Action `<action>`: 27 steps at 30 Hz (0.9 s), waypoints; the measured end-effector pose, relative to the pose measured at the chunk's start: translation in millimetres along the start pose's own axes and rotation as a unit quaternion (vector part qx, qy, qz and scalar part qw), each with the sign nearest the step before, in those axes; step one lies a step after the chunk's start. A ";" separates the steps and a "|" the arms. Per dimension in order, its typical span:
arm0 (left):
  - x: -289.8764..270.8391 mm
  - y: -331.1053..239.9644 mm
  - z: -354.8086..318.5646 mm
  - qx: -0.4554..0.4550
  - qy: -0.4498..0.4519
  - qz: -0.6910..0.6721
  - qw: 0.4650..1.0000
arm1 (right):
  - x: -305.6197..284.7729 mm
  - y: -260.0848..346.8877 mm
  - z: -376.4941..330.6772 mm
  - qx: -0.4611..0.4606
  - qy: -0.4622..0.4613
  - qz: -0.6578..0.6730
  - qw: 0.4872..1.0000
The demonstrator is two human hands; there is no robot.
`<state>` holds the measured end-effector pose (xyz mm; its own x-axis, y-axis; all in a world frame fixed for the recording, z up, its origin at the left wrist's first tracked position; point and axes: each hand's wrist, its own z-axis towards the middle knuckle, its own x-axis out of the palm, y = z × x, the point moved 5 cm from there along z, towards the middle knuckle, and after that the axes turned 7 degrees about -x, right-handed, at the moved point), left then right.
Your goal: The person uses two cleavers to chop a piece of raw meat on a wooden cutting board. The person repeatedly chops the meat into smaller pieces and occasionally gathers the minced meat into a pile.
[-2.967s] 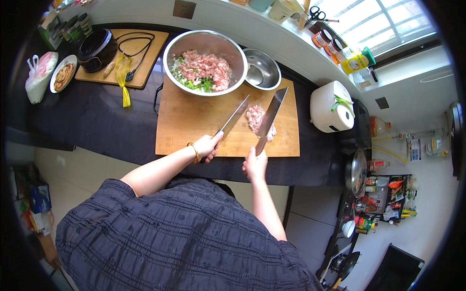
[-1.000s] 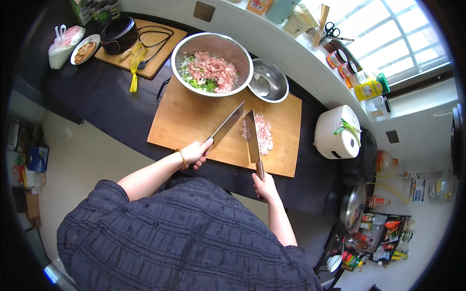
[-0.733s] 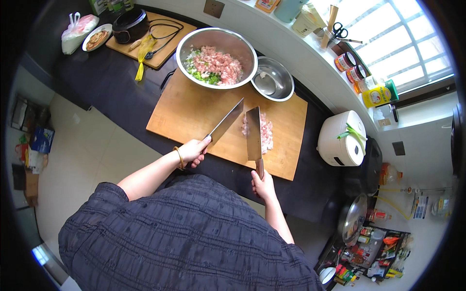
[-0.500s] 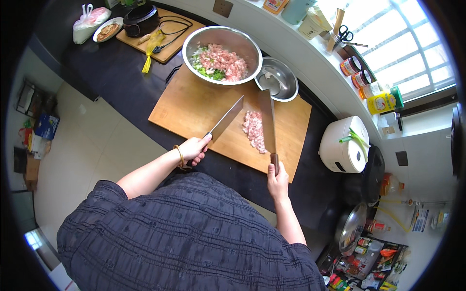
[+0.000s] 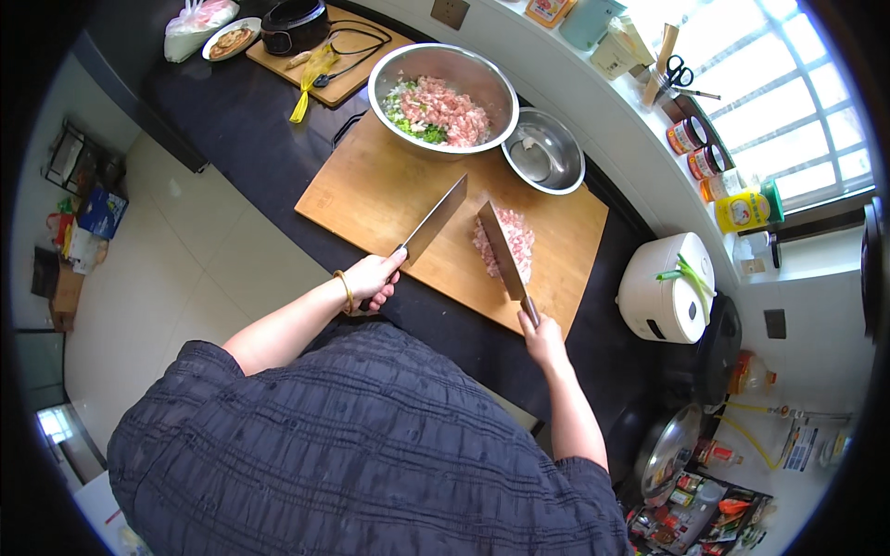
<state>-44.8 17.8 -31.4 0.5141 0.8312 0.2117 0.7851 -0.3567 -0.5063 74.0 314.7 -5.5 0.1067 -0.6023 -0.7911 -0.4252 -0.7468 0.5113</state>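
Observation:
My left hand (image 5: 375,278) grips the handle of a cleaver (image 5: 438,219), its blade slanting up and away over the left part of the wooden cutting board (image 5: 348,185). A second cleaver (image 5: 502,250) is in my right hand (image 5: 544,341), its fingers closed round the brown handle. That blade lies across the near-left side of a patch of minced meat (image 5: 515,239) and hides part of it. Behind the board's middle, a large steel bowl (image 5: 508,116) holds more pink minced meat (image 5: 450,107) beside chopped green and white vegetables (image 5: 408,119).
A smaller steel bowl (image 5: 565,171) stands right of the large one. A white rice cooker (image 5: 649,287) with green onion pieces (image 5: 688,276) on its lid is at the right. Far left are a second board (image 5: 357,83), a black pot (image 5: 293,30) and a plate (image 5: 243,51).
My right cleaver has swung from the meat's right side to across its left side, its tip tilting leftward. My left hand has hardly moved. The whole view has shifted slightly.

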 end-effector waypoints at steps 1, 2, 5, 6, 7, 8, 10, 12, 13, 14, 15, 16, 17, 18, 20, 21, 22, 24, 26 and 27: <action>-0.7 -0.8 0.6 0.002 -0.002 0.000 1.000 | -17.6 20.3 -0.5 -0.003 0.008 -0.023 1.000; -1.0 0.1 -0.6 0.002 -0.003 0.000 1.000 | -27.7 32.2 -1.8 -0.006 0.018 -0.046 0.999; 0.2 3.0 -0.2 0.005 -0.003 -0.009 1.000 | -22.0 30.7 -12.2 -0.070 -0.047 0.034 0.996; 1.2 3.7 -0.2 0.003 -0.002 -0.008 1.000 | -16.4 25.2 -15.1 -0.092 -0.076 0.060 0.991; 1.8 3.8 -0.5 0.001 -0.001 -0.007 1.000 | -2.9 5.3 -8.4 -0.069 -0.047 0.000 0.997; 1.2 2.1 -0.4 0.001 -0.003 -0.008 1.000 | -0.6 4.9 -2.6 -0.029 0.000 -0.021 0.999; 1.2 0.0 -1.7 -0.004 0.000 -0.014 1.000 | -12.0 9.6 -1.3 -0.010 0.037 -0.041 0.998; 1.3 2.9 -3.1 -0.009 0.001 -0.023 1.000 | -24.3 22.9 -3.6 -0.026 0.031 -0.031 0.999; 2.4 4.3 -2.6 -0.010 0.001 -0.026 1.000 | -23.3 22.5 -5.7 -0.058 -0.006 -0.003 0.998; 2.9 3.5 -3.0 -0.009 0.003 -0.028 1.000 | -19.9 20.3 -10.0 -0.088 -0.045 0.024 0.995; 4.5 2.7 -3.0 -0.008 0.002 -0.026 1.000 | -10.9 9.5 -11.2 -0.083 -0.070 0.046 0.993; 5.5 2.6 -2.9 -0.008 0.006 -0.025 1.000 | 2.7 -15.8 -2.3 -0.047 -0.018 -0.034 0.998; 4.8 2.9 -2.7 -0.008 0.007 -0.025 1.000 | -2.1 -16.0 0.5 -0.016 0.015 -0.047 0.999; 4.6 3.7 -2.1 -0.007 0.006 -0.027 1.000 | -10.3 -8.2 4.5 0.014 0.049 -0.060 0.997; 2.7 6.7 -1.1 0.001 0.001 -0.028 1.000 | -37.4 19.6 9.2 -0.008 0.060 -0.109 0.992; 1.4 6.1 -0.4 0.005 -0.001 -0.026 1.000 | -45.0 31.6 5.5 -0.011 0.052 -0.068 0.996; 0.9 6.2 -0.9 0.005 -0.008 -0.026 1.000 | -46.9 40.2 3.8 -0.014 0.044 -0.026 0.999; 4.8 3.3 -2.9 0.006 -0.009 -0.020 1.000 | -20.5 13.0 3.7 -0.083 -0.068 0.084 0.991; 6.4 5.0 -1.9 0.003 -0.008 -0.021 1.000 | -3.7 4.4 7.4 -0.026 0.002 -0.072 0.997; 6.5 5.4 -1.3 0.002 -0.010 -0.021 1.000 | -7.6 -0.6 10.7 -0.004 0.030 -0.066 0.997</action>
<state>-36.8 20.8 -31.7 0.4729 0.8541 0.2165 0.8052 -0.3192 -0.4997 63.8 322.7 -3.3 0.2152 -0.5146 -0.8300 -0.3970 -0.8226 0.4070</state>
